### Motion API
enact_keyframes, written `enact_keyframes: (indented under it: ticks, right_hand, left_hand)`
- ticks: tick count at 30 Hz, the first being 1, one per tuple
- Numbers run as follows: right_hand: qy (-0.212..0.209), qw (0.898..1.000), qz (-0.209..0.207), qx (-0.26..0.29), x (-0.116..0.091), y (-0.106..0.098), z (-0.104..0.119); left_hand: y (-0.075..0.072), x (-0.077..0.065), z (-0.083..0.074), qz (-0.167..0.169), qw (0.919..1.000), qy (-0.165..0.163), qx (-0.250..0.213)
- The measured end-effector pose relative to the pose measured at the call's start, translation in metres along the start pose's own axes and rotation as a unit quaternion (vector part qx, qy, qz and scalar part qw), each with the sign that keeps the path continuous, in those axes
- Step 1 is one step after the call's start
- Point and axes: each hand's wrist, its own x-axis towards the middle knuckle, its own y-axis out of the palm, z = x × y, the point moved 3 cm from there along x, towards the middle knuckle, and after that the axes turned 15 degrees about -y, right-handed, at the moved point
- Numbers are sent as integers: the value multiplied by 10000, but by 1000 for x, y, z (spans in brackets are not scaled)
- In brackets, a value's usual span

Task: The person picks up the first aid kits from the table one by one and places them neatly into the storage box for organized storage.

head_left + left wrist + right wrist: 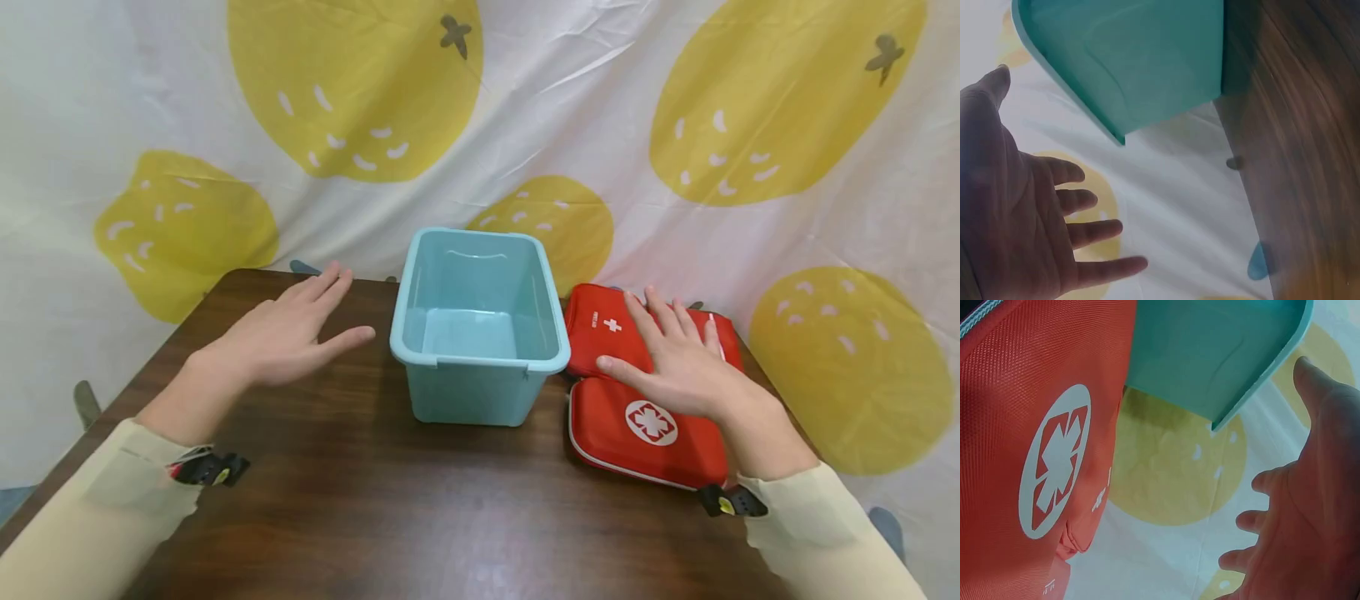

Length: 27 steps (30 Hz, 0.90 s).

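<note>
A light blue plastic bin (480, 392) stands upright on the table between my two hands, and its visible inside holds nothing. My left hand (288, 333) hovers left of the bin, fingers extended and thumb spread toward it. On the other side my right hand (686, 367) is held above two red first aid cases, its fingers spread and holding nothing. The nearer case (615, 433) has a white round emblem and a pale zipper edge. Behind it lies the other case (600, 321), with a small white cross, partly hidden by the right hand.
The dark brown wooden table (375, 508) extends in front of the bin and to its left. A white curtain (555, 83) printed with yellow fruit hangs right behind the table's far edge. Both wrists wear black straps over pale sleeves.
</note>
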Motion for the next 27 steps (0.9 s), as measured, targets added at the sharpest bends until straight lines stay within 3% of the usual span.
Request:
enact_keyframes:
  ticks: [6, 15, 21, 27]
  right_hand:
    - [30, 10000, 41, 8, 1, 0, 0]
    - [-50, 10000, 42, -29, 3, 3, 1]
    - [-84, 10000, 41, -31, 3, 5, 0]
    - [-93, 9999, 56, 1, 2, 6, -1]
  left_hand:
    - [-1, 0, -19, -27, 9994, 214, -288]
    - [1, 6, -64, 28, 9982, 529, -286]
    - [6, 13, -86, 76, 9991, 362, -201]
    - [12, 17, -91, 16, 9997, 184, -186]
